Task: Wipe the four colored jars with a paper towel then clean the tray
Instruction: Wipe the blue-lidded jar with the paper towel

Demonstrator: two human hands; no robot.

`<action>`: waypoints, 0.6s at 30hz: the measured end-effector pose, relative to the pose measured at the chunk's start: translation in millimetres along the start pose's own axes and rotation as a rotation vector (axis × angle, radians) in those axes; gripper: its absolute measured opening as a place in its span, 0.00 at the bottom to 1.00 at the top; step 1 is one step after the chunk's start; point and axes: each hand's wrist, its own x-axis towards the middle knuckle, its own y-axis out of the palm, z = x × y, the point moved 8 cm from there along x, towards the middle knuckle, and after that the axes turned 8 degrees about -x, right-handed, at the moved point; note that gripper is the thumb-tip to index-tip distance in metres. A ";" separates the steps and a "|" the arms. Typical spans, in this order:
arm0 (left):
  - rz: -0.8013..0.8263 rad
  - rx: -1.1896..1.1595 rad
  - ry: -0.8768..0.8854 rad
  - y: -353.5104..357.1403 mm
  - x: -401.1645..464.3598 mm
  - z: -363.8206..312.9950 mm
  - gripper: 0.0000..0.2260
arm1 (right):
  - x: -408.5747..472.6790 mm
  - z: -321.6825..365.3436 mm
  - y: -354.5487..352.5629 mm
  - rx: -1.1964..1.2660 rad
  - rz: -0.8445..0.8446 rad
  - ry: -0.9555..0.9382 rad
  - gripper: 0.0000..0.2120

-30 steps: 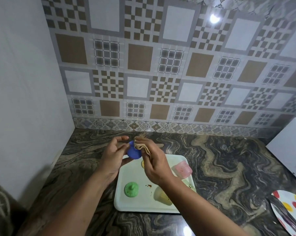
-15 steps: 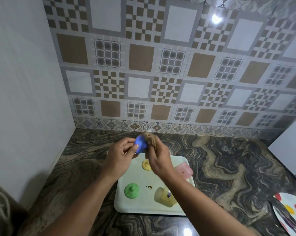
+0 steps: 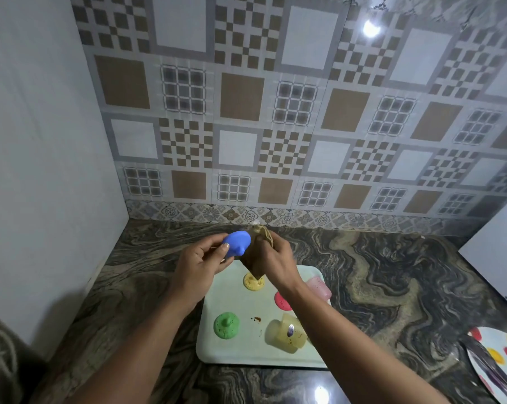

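Note:
My left hand (image 3: 201, 262) pinches a blue jar lid (image 3: 237, 242) above the far edge of the pale tray (image 3: 234, 349). My right hand (image 3: 272, 258) grips a crumpled brown paper towel (image 3: 256, 252) held against the lid. On the tray lie a green lid (image 3: 226, 324), a yellow lid (image 3: 253, 282), a red lid (image 3: 281, 301), a yellow jar (image 3: 285, 335) on its side and a pink jar (image 3: 319, 288) partly behind my right forearm. A small brown stain (image 3: 257, 319) marks the tray's middle.
The tray sits on a dark marbled counter (image 3: 377, 281) in a corner between a plain left wall and a tiled back wall. A white box (image 3: 497, 258) stands at the right. A dotted plate (image 3: 500, 363) lies at the near right.
Both hands have risen slightly and moved away from me with the blue lid and towel. The lid has turned in my left hand, and more of the tray's contents show beneath my right arm.

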 end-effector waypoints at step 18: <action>-0.207 0.122 -0.098 -13.3 -2.5 33.2 0.17 | -16.8 3.2 33.1 -0.029 0.205 -0.116 0.09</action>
